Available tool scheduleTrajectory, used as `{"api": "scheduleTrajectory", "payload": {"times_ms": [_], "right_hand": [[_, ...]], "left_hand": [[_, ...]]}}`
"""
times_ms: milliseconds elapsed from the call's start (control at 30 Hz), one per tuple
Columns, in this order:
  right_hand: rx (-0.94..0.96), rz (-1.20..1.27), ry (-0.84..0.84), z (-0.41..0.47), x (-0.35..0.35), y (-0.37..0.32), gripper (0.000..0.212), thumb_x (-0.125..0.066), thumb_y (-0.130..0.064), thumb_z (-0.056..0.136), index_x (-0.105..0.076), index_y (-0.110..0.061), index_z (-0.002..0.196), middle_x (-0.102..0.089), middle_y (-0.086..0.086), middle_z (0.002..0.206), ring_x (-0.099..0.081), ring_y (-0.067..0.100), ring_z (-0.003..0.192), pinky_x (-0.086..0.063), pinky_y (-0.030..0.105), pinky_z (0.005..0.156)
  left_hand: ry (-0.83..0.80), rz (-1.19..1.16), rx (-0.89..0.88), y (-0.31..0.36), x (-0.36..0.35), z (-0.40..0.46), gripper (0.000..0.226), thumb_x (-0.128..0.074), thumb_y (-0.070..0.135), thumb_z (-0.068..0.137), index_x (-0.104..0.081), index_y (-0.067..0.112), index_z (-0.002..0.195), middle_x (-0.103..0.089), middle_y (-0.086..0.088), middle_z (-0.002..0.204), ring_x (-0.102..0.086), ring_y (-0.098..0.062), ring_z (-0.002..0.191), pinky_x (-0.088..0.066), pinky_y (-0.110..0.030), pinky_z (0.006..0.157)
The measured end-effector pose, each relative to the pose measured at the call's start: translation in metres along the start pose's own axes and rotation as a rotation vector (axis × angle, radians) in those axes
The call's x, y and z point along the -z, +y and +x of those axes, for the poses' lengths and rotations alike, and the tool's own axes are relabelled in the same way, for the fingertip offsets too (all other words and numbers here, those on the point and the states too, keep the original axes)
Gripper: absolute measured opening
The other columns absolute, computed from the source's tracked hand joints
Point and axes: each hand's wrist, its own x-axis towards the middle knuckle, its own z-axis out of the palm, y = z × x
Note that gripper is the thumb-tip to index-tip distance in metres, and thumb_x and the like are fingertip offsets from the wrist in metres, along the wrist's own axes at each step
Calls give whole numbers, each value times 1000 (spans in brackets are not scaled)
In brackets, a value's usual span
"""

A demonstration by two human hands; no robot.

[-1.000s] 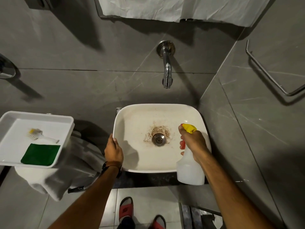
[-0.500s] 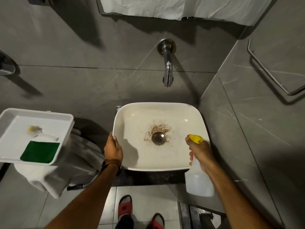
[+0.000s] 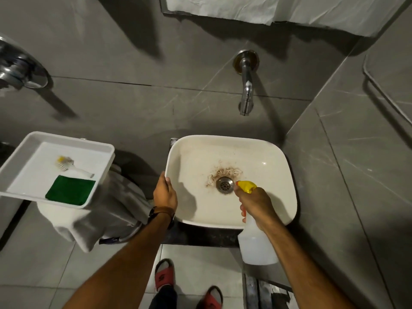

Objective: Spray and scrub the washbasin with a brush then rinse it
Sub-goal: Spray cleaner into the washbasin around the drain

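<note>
Overhead, grey tiled walls (image 3: 111, 103) fill most of the view, meeting at a corner to the right of the basin (image 3: 274, 166). That white, rounded-square basin sits on a dark counter (image 3: 200, 236), with brown grime (image 3: 225, 170) ringing the metal drain (image 3: 224, 185) at its middle. A chrome tap (image 3: 246, 90) juts from the wall above it. To the left, a white tray (image 3: 17, 161) rests on a heap of pale cloth (image 3: 104, 221); in it lie a green pad (image 3: 70, 190) and, just behind the pad, a small brush (image 3: 71, 167) with a white handle and a yellow tip. Well apart from the basin, the brush lies untouched.

Both bare forearms reach up from the bottom edge. The left hand (image 3: 165, 192), with a watch (image 3: 161, 214) on its wrist, is curled over the basin's left rim, thumb inside and fingers outside. The right hand (image 3: 256, 204) is wrapped tight around the neck of a clear spray bottle (image 3: 256, 246), fingers on the red trigger; the bottle hangs past the basin's near rim while its yellow nozzle (image 3: 245, 186) points at the drain from just beside it. Whether any spray is coming out cannot be told. Below, two red slippers (image 3: 165, 275) stand on the pale floor.
</note>
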Motion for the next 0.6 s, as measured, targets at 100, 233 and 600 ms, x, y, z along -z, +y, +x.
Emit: {"api": "scheduleTrajectory", "payload": {"times_ms": [100, 233, 600], "right_hand": [[8, -83, -7, -1, -10, -9, 45, -67, -56, 78, -73, -10, 79, -65, 5, 54, -63, 27, 47, -62, 51, 58], [-17, -85, -45, -4, -37, -35, 54, -69, -64, 69, -73, -12, 84, -70, 8, 62, -65, 26, 48, -59, 43, 52], [398, -62, -447, -48, -311, -206, 40, -65, -37, 77, -68, -68, 103, -74, 9, 80, -67, 8, 68, -54, 29, 46]], "left_hand": [[-17, -80, 40, -3, 0, 5, 44, -35, 30, 104, -46, 11, 143, -57, -15, 138, -54, -33, 125, -41, -37, 105], [-15, -189, 71, -11, 15, 10, 42, -40, 24, 104, -48, 7, 142, -52, -13, 144, -48, -26, 134, -29, -17, 104], [473, -334, 268, -117, 199, 148, 43, -35, 20, 105, -42, 7, 145, -47, -13, 148, -43, -26, 137, -29, -25, 112]]}}
